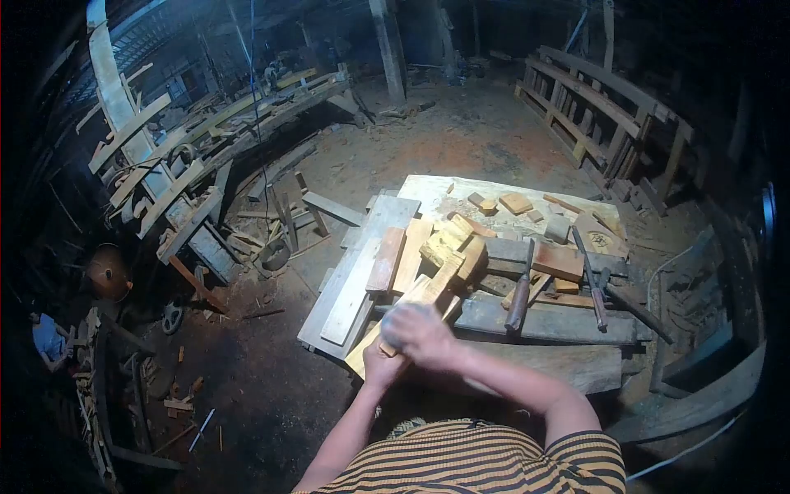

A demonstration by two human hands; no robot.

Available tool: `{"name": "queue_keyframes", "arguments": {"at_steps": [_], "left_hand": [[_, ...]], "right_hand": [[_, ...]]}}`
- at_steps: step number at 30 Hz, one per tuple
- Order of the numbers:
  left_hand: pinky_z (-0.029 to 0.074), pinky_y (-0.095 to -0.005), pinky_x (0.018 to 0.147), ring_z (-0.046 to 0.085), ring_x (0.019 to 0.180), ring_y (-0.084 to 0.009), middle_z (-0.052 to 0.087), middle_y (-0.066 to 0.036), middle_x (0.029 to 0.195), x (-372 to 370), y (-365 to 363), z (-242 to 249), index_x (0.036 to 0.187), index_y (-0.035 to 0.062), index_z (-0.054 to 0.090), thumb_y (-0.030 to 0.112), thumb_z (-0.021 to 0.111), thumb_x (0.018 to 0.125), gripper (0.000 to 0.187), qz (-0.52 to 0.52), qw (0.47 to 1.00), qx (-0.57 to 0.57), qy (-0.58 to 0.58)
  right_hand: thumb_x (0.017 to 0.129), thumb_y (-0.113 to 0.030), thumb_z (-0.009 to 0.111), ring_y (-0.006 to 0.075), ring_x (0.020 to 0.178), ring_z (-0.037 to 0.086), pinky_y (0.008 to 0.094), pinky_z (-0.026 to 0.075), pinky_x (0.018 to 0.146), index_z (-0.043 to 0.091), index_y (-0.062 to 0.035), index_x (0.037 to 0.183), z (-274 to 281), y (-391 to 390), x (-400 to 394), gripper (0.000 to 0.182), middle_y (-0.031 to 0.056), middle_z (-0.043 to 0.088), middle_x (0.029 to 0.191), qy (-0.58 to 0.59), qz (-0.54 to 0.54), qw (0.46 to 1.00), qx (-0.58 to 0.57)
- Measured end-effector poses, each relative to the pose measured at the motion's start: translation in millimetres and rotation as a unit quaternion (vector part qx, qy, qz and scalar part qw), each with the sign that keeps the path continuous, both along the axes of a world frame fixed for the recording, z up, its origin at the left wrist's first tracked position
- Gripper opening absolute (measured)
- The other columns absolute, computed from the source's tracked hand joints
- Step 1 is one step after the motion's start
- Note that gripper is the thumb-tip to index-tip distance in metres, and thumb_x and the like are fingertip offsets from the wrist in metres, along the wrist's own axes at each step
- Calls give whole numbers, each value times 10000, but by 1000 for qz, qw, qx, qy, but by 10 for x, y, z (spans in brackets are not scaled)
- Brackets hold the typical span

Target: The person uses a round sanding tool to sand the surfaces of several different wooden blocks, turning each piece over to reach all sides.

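My left hand is closed around the near end of a pale, shaped wooden piece, which slants across the bench. On top of that piece, my right hand is bent over a rounded grey object; motion blur hides what kind it is. A thicker carved block lies at the wood's far end. Left of it are a reddish board and a long pale plank. Two chisel-like tools with wooden handles, one on the left and one on the right, rest on the bench's right side.
Small wood offcuts lie on the far board. A dark bar sticks out at the bench's right. Wooden racks stand behind on the right, stacked planks at left. A person is at the far left.
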State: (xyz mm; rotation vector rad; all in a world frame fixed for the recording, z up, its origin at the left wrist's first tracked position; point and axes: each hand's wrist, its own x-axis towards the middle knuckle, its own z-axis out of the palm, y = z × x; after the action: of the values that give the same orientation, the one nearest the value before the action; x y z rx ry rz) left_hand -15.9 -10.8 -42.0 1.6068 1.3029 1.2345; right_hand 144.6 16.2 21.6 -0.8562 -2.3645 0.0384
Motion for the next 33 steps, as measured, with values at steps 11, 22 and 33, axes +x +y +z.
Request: {"name": "queue_keyframes", "arguments": {"at_steps": [11, 22, 33], "left_hand": [[483, -284, 834, 613, 930, -150, 650, -97, 1023, 64, 8, 20, 1148, -52, 557, 86, 765, 717, 498, -9, 994, -19, -106], [506, -306, 697, 644, 793, -122, 687, -53, 874, -18, -5, 25, 940, 70, 629, 155, 774, 657, 329, 14, 996, 66, 59], [483, -289, 835, 619, 928, -150, 661, -103, 1013, 63, -10, 44, 1119, -36, 585, 135, 764, 720, 469, 3, 997, -16, -73]], "right_hand": [[854, -293, 568, 265, 1275, 368, 517, 260, 999, 551, -190, 1195, -188, 936, 828, 357, 53, 464, 1334, 49, -209, 975, -58], [643, -135, 654, 254, 1293, 376, 522, 275, 1029, 534, -189, 1238, -69, -218, -32, 610, 55, 480, 1335, -1, 22, 999, -29], [840, -274, 565, 264, 1220, 409, 506, 308, 959, 571, -165, 1117, -253, 860, 635, 297, 55, 513, 1217, 66, -253, 965, 30]]}}
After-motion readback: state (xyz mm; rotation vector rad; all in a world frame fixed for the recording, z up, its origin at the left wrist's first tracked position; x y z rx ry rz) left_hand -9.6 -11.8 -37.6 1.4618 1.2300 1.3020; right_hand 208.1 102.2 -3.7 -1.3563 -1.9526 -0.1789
